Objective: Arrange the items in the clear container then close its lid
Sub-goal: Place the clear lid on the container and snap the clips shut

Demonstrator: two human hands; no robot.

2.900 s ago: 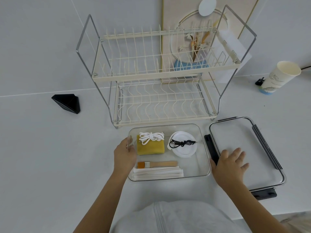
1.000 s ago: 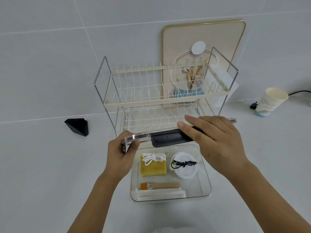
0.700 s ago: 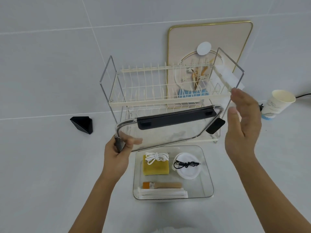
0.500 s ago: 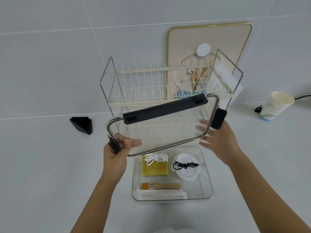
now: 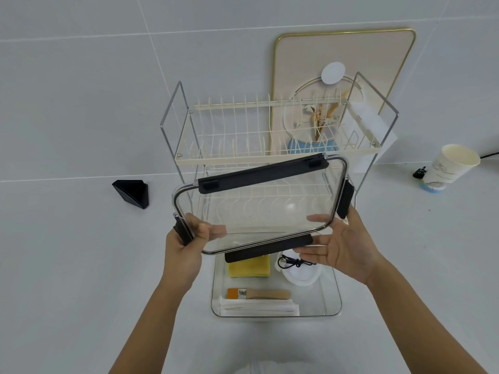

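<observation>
A white worktop (image 5: 67, 265) meets a wall of pale grey tiles, and a two-level dish rack (image 5: 270, 136) stands at the back, beyond the fingers. The clear lid (image 5: 259, 209) with black clips is held in the air, tilted, above the far end of the clear container (image 5: 330, 300). The left hand (image 5: 186, 247) grips the lid's left edge: its thumb lies on the upper face and the other fingers curl around the black side clip. The right hand (image 5: 343, 244) is at the lid's right lower corner with its fingers nearly straight and a little spread, the palm turned toward the lid; the thumb shows through the clear plastic.

The container rests on the worktop below both hands. Inside it lie a yellow sponge (image 5: 249, 267), a white round dish (image 5: 299, 273) with a black cable (image 5: 293, 263) on it, a small brush (image 5: 259, 293) and white wrapped sticks (image 5: 259, 306).

Left of the left fingers sits a black wedge (image 5: 132, 193). Far right of the right fingers stands a paper cup (image 5: 448, 168).
</observation>
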